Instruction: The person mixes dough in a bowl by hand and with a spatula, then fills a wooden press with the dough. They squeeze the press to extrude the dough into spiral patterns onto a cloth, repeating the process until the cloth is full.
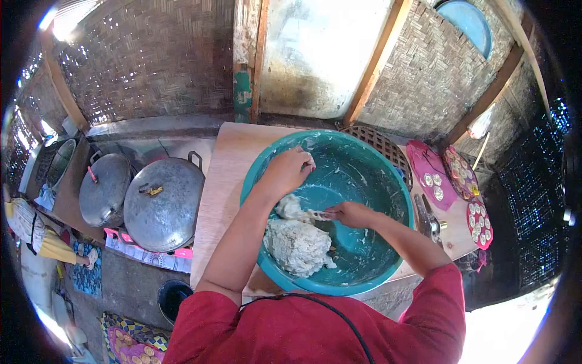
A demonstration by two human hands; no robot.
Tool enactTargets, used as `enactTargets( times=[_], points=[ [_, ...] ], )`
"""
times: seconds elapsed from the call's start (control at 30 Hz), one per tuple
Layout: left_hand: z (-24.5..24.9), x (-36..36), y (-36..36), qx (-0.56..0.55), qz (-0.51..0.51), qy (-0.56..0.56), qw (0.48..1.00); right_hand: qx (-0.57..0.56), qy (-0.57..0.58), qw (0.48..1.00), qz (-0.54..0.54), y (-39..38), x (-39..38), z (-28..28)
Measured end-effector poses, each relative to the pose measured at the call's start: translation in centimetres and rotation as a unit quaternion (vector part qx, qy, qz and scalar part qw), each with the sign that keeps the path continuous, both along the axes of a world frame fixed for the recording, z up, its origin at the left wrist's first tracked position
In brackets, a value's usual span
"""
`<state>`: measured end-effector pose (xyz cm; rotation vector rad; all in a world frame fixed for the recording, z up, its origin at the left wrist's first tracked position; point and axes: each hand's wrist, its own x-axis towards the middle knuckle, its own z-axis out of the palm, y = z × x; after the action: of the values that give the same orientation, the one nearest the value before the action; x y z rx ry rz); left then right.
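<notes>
A large teal plastic basin (403, 242) stands in front of me, its inner wall smeared with dough. A big lump of pale, sticky dough (297, 247) lies in its near left part. My right hand (353, 215) is closed on the handle of a dough-smeared utensil (316, 215), whose far end is buried in a smaller clump of dough (290, 207). The utensil's exact kind is hidden. My left hand (290, 171) is inside the basin near its far left wall, fingers curled in; what they hold, if anything, does not show.
The basin rests on a wooden table (224, 161). To the left are two large lidded metal pots (165, 203). On the right lie a woven basket (379, 145), pink sheets with round pale pieces (479, 224) and metal utensils (431, 221). Another person (42, 233) is at far left.
</notes>
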<state>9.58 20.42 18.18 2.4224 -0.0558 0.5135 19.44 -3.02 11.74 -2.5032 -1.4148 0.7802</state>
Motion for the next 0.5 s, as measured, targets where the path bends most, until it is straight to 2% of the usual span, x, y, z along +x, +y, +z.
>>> enactTargets(
  times=[0.03, 0.1, 0.13, 0.2, 0.23, 0.3, 0.33, 0.4, 0.43, 0.5],
  points=[
    [0.0, -0.2, 0.0, 0.005, 0.004, -0.003, 1.000, 0.005, -0.003, 1.000, 0.004, 0.9, -0.9, 1.8],
    [-0.5, -0.5, 0.2, -0.002, 0.007, -0.028, 1.000, -0.101, -0.126, 0.987, 0.019, 1.8, -4.2, 8.9],
    [-0.9, -0.5, 0.5, 0.000, 0.015, -0.054, 0.998, -0.100, -0.124, 0.987, 0.023, 1.5, -5.4, 11.7],
    [-0.5, -0.8, 0.6, -0.001, 0.023, -0.036, 0.999, -0.147, -0.198, 0.965, 0.087, 0.5, -7.1, 15.6],
    [-0.3, -0.8, 0.5, -0.003, 0.029, -0.023, 0.999, -0.150, -0.193, 0.966, 0.085, -0.2, -8.1, 15.6],
    [-0.2, -0.5, 0.4, -0.017, 0.018, -0.017, 1.000, -0.072, -0.288, 0.943, 0.150, -2.3, -11.1, 14.2],
    [-0.2, -0.4, 0.3, -0.029, 0.012, -0.015, 0.999, -0.076, -0.287, 0.944, 0.146, -3.5, -12.2, 12.7],
    [-0.5, -0.7, 0.1, -0.023, -0.003, -0.022, 0.999, -0.028, -0.182, 0.972, 0.143, -5.2, -13.5, 9.3],
    [-0.4, -0.7, 0.2, -0.015, -0.008, -0.034, 0.999, -0.028, -0.185, 0.972, 0.142, -5.4, -13.1, 10.7],
    [-0.3, -0.5, 0.2, -0.031, -0.012, -0.020, 0.999, -0.167, -0.201, 0.955, 0.139, -6.3, -12.8, 16.0]
  ],
)
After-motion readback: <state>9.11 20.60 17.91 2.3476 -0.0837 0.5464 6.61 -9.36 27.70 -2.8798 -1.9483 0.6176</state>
